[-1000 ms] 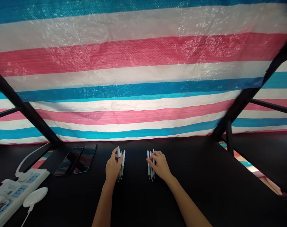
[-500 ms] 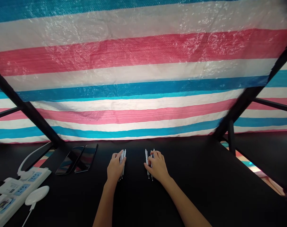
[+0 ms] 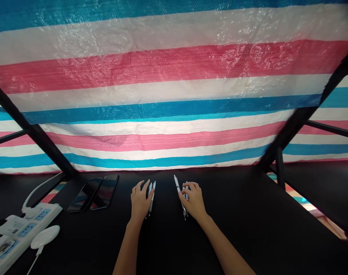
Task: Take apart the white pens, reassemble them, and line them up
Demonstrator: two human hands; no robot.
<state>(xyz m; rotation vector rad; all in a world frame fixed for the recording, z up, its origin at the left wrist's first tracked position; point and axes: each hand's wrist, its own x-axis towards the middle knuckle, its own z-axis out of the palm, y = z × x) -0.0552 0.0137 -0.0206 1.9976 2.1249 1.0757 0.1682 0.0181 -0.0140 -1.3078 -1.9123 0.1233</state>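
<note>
Toward the lower left corner of the frame, a white power strip (image 3: 42, 214) with blue socket panels, and just beside it a round white pad (image 3: 44, 236) on a cable. At lower centre, on the black tabletop (image 3: 162, 240), the left hand (image 3: 139, 204), fingers spread wide, thumb alongside a narrow bunch of slim pens (image 3: 153, 194). To its right, the right hand (image 3: 194, 200), fingers curved narrowly over a second bunch (image 3: 176, 181), thumb against the leftmost pen; impossible to tell how firm the grip. White, glossy upper barrels with clips and push-buttons, greyer lower parts, dark fine tips toward the bottom edge; that leftmost pen aslant, top toward upper left. Left of centre, two dark phones (image 3: 84, 194), flat, side by side. Beyond, black bars (image 3: 44, 145) and a striped sheet (image 3: 162, 143) in blue, white and pink.
</note>
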